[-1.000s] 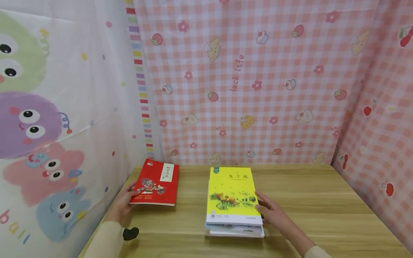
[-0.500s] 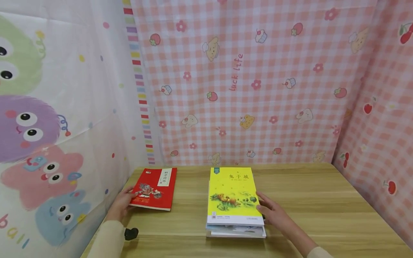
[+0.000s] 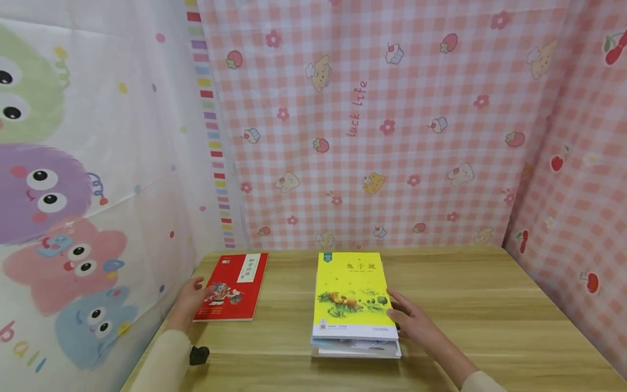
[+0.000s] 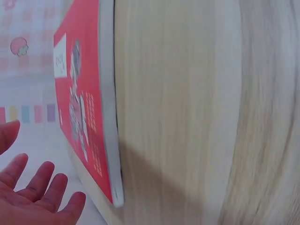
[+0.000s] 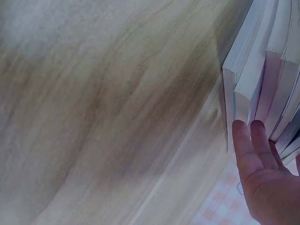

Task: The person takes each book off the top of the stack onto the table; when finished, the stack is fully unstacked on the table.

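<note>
A red book (image 3: 234, 286) with a white title label lies flat at the table's back left. My left hand (image 3: 188, 306) is at its left edge; the left wrist view shows the fingers (image 4: 40, 180) spread and apart from the cover. A yellow book (image 3: 350, 294) with a picture of animals tops a stack of several books (image 5: 262, 79) in the middle. My right hand (image 3: 415, 320) rests along the right side of the stack, its straight fingers (image 5: 241, 138) against the book edges.
The wooden table (image 3: 465, 305) ends at a pink checked curtain (image 3: 421, 158) behind and on the right. A white cartoon-printed curtain (image 3: 147, 228) borders the left. A small black device (image 3: 199, 355) shows at the left wrist.
The red book has come down slightly nearer and now lies flat on the table. My left hand has let go of it. The right hand and the stack have stayed in place.
</note>
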The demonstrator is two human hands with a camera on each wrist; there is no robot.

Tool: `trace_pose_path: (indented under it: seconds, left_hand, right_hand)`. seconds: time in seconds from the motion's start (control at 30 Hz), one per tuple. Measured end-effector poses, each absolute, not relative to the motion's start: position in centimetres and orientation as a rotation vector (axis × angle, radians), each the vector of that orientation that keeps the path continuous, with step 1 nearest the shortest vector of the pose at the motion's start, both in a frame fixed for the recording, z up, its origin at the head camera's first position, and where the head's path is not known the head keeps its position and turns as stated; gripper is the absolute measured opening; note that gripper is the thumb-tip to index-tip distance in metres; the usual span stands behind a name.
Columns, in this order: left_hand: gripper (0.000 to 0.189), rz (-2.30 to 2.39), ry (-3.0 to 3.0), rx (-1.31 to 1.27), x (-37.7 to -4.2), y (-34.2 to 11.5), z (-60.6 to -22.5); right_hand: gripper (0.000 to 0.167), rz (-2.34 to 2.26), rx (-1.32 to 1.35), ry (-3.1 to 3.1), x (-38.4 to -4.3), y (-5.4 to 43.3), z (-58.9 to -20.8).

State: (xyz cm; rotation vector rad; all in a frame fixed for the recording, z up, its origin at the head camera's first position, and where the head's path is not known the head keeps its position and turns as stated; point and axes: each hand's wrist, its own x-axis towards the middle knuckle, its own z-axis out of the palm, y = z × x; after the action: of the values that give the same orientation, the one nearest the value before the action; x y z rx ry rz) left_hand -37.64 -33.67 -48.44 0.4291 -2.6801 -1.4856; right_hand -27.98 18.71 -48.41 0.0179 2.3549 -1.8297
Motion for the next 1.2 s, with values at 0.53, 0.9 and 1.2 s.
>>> trace_pose_path:
  seconds: [0.53, 0.9, 1.2]
  left_hand:
    - [0.063, -1.595, -2.615, 0.235, -36.5, -28.4, -46.4]
    - [0.061, -1.659, -2.567, 0.083, -35.3, -24.5, -46.0]
    - [0.056, -1.66, -2.513, -0.021, -33.6, -20.6, -45.9]
  right_hand:
    - [0.059, -1.761, 0.045, 2.423, -28.1, 18.4, -47.9]
    - [0.058, -1.785, 0.043, 2.415, -27.9, 18.3, -47.9]
    - [0.059, -1.76, 0.045, 2.407, -28.1, 18.4, -48.1]
